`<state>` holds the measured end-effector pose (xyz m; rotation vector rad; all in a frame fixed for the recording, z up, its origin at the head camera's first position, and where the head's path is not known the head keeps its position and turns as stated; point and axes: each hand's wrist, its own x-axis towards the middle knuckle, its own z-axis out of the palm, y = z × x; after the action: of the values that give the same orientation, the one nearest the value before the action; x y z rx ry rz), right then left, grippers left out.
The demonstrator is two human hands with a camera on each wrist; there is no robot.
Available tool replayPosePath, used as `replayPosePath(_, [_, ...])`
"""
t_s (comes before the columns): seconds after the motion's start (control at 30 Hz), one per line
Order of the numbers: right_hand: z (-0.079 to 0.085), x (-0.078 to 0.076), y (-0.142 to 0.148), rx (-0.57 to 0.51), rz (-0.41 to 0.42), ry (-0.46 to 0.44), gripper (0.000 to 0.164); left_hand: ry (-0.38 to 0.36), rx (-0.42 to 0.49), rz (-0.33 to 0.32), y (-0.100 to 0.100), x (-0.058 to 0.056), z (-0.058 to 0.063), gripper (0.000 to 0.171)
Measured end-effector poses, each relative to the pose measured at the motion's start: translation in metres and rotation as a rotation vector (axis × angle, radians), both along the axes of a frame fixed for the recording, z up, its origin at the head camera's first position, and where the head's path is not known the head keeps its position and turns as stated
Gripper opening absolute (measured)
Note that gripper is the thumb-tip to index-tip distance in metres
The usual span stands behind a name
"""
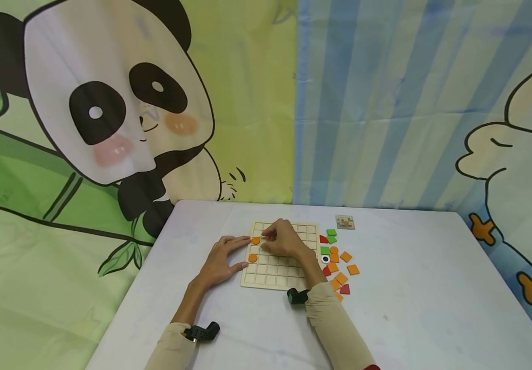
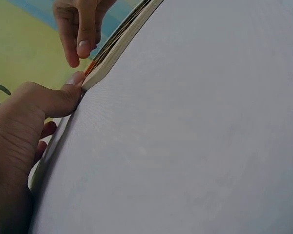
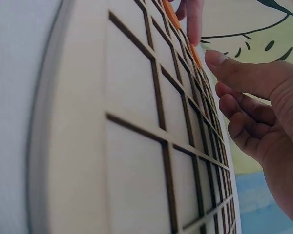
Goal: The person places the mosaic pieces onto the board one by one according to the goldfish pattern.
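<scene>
A pale gridded board (image 1: 266,277) lies on the white table. Two orange round pieces (image 1: 252,258) sit along its left side. My left hand (image 1: 220,263) rests at the board's left edge, fingers stretched toward the upper orange piece (image 1: 255,240) and thumb near the lower one. Over the upper left part of the board is my right hand (image 1: 286,241), its fingers bent downward. In the right wrist view, the right hand (image 3: 263,102) has its thumb extended and the other fingers curled, with no piece showing between them. The left wrist view shows the left thumb (image 2: 63,97) at the board's corner.
Right of the board lie scattered orange squares (image 1: 353,269), green pieces (image 1: 331,233), red pieces (image 1: 345,289) and a white disc with a dark centre (image 1: 325,259). A small patterned card (image 1: 345,222) lies near the table's back edge. Printed curtains hang behind the table.
</scene>
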<state>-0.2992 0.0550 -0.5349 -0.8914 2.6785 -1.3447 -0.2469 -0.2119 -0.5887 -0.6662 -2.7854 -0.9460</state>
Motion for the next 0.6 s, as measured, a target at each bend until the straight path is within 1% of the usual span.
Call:
replayPosePath(0.17, [0.008,0.002,0.013,-0.006,0.007,-0.003,0.034,-0.01,-0.007,0.01,-0.001,-0.001,-0.001,0.069])
replayPosePath(0.43, [0.015,0.009,0.038,-0.007,0.021,-0.016,0.037,0.001,-0.005,0.01,-0.002,-0.001,-0.004,0.069])
replayPosePath(0.6, [0.02,0.013,0.053,-0.014,0.018,-0.008,0.037,0.037,-0.008,0.003,-0.001,-0.002,-0.005,0.07])
